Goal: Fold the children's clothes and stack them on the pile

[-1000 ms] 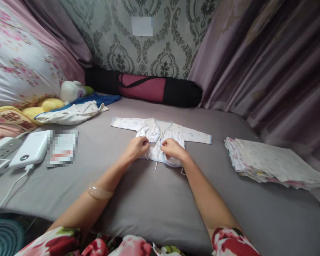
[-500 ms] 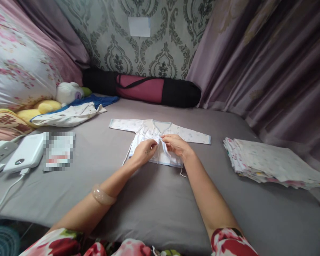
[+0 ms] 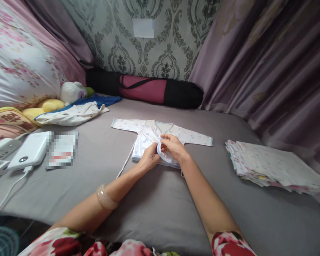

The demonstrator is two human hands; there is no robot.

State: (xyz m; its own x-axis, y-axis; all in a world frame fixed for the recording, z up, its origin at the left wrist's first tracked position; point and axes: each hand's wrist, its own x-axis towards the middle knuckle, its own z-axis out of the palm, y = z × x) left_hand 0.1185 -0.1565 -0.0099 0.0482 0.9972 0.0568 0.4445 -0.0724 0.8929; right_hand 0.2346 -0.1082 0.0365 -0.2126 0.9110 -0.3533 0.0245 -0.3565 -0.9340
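A small white baby shirt [image 3: 145, 140] with pale blue trim lies spread on the grey sheet, sleeves stretched to both sides. My right hand [image 3: 172, 146] pinches its front flap near the middle, lifting the blue-edged border into a curl. Close against it, my left hand [image 3: 150, 156] has its fingers closed at the same edge, lower down; the fingertips are partly hidden by the cloth. A white tie string [image 3: 126, 161] trails from the shirt's left side toward my left forearm. Another bit of string shows beside my right wrist.
A stack of folded cloths [image 3: 272, 163] lies at right. To the left are a white power bank [image 3: 30, 151] with a cable, a blurred packet [image 3: 62, 150], a power strip [image 3: 4, 151] and a crumpled printed garment [image 3: 72, 114]. A long black-and-maroon bag [image 3: 144, 87] rests against the wall.
My left hand has moved slightly down along the shirt's front. The flap's blue edge now curls up between my hands, and the left-side string lies stretched farther out.
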